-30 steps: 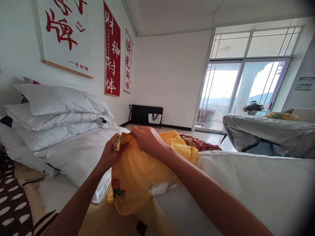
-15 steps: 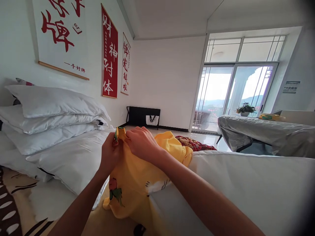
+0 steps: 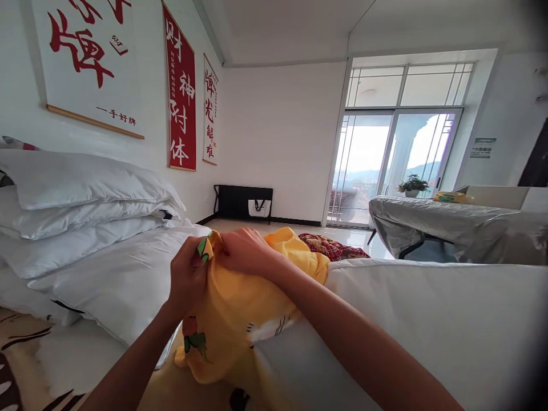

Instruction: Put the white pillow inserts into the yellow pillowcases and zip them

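A yellow printed cloth cover (image 3: 231, 308) with a carrot-like print hangs bunched in front of me. My left hand (image 3: 188, 271) pinches its upper edge, where a green and orange patch of print shows. Close beside it, my right hand (image 3: 246, 251) is closed on the same edge, knuckles up. More of the yellow cloth lies crumpled behind my right wrist. A large white padded piece (image 3: 428, 314) lies at the right under my right forearm, touching the cloth. My fingertips are partly hidden in the folds.
White pillows (image 3: 85, 182) are stacked at the left. Beyond the yellow cloth lies a red plaid fabric (image 3: 334, 246). A plastic-covered table (image 3: 445, 211) with a potted plant (image 3: 413, 184) stands at the right, near a glass door. A folded black frame (image 3: 240, 202) leans against the far wall.
My view has turned slightly to the right. Both hands keep their grip on the yellow cover; its upper edge, which stood up between them, is now lower and more bunched.
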`<act>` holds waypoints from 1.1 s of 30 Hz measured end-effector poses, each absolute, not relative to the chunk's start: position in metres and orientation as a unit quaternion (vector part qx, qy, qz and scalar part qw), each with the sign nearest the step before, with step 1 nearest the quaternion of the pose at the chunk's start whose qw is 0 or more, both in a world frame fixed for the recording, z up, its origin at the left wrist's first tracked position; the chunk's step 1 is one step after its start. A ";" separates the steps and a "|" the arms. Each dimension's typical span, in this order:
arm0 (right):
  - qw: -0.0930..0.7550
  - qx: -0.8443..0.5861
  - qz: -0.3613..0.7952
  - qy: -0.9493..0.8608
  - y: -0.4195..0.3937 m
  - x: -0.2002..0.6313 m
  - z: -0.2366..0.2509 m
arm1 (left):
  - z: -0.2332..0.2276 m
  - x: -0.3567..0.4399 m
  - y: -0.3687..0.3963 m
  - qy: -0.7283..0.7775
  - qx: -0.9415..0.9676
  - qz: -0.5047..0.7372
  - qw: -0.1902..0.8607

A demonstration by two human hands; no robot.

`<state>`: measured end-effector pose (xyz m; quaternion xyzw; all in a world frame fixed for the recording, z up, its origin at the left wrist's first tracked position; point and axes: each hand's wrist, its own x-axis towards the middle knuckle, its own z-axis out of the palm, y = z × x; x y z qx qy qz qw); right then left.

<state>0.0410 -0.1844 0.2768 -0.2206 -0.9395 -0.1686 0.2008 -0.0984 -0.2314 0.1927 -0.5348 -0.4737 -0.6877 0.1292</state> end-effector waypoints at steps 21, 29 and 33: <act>0.061 -0.190 0.167 -0.965 -0.142 0.092 0.328 | 0.205 -0.100 -0.241 -0.520 -0.457 -0.715 0.103; -0.027 -0.223 0.273 -0.935 -0.096 0.154 0.310 | 0.200 -0.115 -0.241 -0.515 -0.435 -0.729 0.121; 0.035 -0.289 0.209 -0.934 -0.077 0.168 0.287 | 0.201 -0.120 -0.238 -0.525 -0.427 -0.724 0.131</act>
